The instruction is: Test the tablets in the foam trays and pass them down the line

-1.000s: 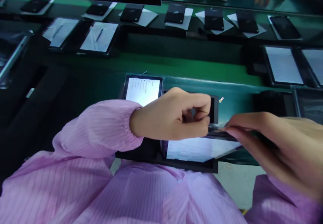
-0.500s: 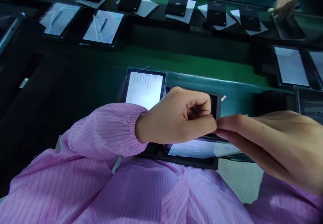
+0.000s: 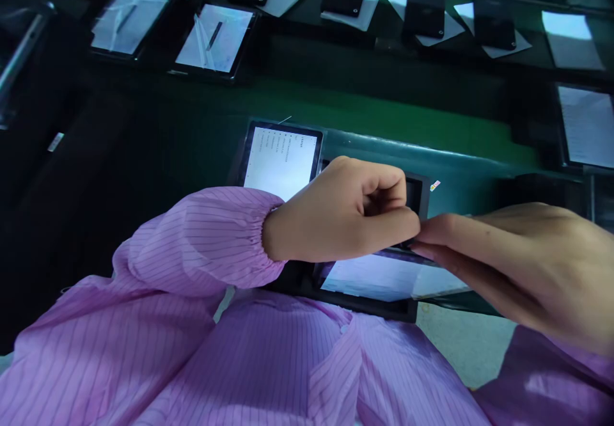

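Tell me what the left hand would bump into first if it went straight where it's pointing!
Most likely the right hand, whose fingertips lie just ahead of the left hand; whether they touch is hard to tell.

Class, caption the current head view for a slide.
Left hand and right hand, fingertips close together, with a lit tablet beyond them and another lit screen nearer the striped shirt.

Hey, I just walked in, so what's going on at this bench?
A person in a striped pink top has the left hand curled and the right hand pinched, their fingertips close together above a lit screen. Whatever is between the fingertips is hidden. A lit tablet lies just beyond the left wrist, and a small sticker sits on the bench beyond the fingertips.
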`<state>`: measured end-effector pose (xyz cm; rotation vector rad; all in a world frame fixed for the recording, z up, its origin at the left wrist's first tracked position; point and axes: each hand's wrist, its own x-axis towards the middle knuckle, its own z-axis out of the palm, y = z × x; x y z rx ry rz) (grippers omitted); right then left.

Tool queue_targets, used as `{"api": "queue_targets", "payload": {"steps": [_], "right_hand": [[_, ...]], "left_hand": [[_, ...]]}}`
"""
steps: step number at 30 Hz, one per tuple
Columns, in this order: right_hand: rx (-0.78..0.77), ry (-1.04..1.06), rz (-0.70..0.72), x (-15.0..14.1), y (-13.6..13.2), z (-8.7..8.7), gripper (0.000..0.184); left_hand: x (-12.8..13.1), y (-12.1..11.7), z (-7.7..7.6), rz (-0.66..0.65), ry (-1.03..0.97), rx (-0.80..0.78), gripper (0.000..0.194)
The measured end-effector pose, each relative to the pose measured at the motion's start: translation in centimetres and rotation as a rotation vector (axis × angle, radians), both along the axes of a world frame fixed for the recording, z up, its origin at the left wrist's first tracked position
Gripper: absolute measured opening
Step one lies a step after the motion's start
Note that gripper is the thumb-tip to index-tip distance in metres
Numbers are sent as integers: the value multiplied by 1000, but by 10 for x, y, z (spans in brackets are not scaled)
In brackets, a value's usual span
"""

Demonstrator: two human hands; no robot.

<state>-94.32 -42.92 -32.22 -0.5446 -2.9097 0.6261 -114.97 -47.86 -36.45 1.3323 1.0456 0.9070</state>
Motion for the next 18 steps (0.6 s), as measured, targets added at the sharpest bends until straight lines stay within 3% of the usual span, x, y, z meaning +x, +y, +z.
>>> {"api": "queue_targets", "payload": {"steps": [3, 18], "right_hand": [[35, -9, 78, -4, 5, -1, 19], [-29, 3, 125, -13, 12, -4, 18]], "left_hand": [[-1, 2, -2, 26, 5, 20, 25], [-1, 10, -5, 25, -17, 27, 26]]}}
